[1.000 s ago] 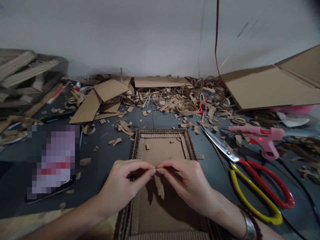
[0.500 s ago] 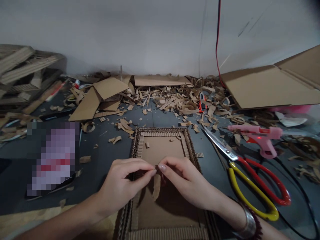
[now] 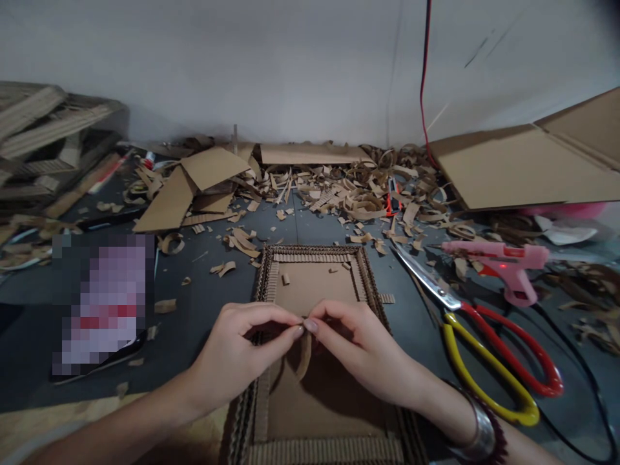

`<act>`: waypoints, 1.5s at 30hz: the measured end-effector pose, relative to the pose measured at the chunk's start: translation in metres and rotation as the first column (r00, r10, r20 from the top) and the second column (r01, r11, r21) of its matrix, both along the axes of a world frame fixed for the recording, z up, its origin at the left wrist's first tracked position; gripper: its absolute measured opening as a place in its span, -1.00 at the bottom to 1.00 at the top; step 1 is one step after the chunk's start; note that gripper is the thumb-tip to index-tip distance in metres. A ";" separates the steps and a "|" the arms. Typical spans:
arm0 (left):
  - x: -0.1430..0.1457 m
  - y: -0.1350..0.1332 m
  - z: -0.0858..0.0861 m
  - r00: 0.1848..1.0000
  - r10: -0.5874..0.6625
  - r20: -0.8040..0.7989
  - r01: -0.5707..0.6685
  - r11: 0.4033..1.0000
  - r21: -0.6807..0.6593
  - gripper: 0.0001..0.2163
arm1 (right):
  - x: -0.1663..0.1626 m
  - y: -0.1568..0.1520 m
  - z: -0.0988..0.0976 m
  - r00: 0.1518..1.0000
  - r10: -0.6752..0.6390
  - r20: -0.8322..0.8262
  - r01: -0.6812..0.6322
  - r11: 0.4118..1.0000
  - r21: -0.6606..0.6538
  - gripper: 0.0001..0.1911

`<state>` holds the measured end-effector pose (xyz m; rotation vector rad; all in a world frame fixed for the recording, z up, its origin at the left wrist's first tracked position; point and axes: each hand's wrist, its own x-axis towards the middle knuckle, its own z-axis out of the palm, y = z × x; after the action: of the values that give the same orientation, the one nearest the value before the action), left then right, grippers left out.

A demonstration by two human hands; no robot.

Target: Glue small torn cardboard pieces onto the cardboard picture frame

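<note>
The left hand (image 3: pixel 237 356) and the right hand (image 3: pixel 359 345) curl inward in a narrow pinch, their fingertips meeting at the centre. Between them they hold a narrow brown cardboard strip (image 3: pixel 304 359), whose free end hangs down in a slight curve; the fingers hide its upper part. The tight grip seems suited to bending or working such a thin, pliable piece. Directly beneath lies a rectangular brown corrugated-cardboard frame (image 3: pixel 310 257), its layered border surrounding a flat cardboard panel, placed squarely before the person as a steady base within easy reach. A wide silver bangle (image 3: pixel 482 429) circles the right wrist. To the right, long-bladed scissors with red and yellow handles (image 3: pixel 498 368) and a pink hot-glue gun (image 3: pixel 504 265) lie on the dark work mat (image 3: pixel 194 271), close to the right hand, where they could be picked up readily. Farther back, curled brown cardboard scraps (image 3: pixel 339 200) are heaped against the white wall (image 3: pixel 242 64), pushed away from the working area. A large tan cardboard sheet (image 3: pixel 523 168) rests at the upper right, and a pixelated object (image 3: pixel 101 303) lies left of the frame.
</note>
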<state>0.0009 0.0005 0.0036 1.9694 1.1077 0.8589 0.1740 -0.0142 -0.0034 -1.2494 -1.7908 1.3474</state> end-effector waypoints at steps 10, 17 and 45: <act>-0.002 -0.002 -0.002 0.989 0.025 0.143 0.007 0.975 -0.220 -0.91 | 0.000 0.000 0.003 1.000 -0.008 0.009 0.008 0.999 0.044 -0.83; 0.000 0.001 -0.002 0.975 0.041 0.219 0.018 0.965 -0.262 -0.90 | 0.000 0.001 0.002 1.000 -0.005 0.020 0.004 0.998 0.070 -0.84; -0.002 0.000 -0.003 0.987 0.070 0.146 -0.031 0.967 -0.253 -0.93 | -0.001 0.002 -0.003 0.993 -0.072 -0.098 0.064 0.994 -0.085 -0.91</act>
<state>-0.0007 0.0002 0.0002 1.6468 1.1210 0.8386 0.1725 -0.0119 -0.0063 -1.2506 -1.6242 1.4323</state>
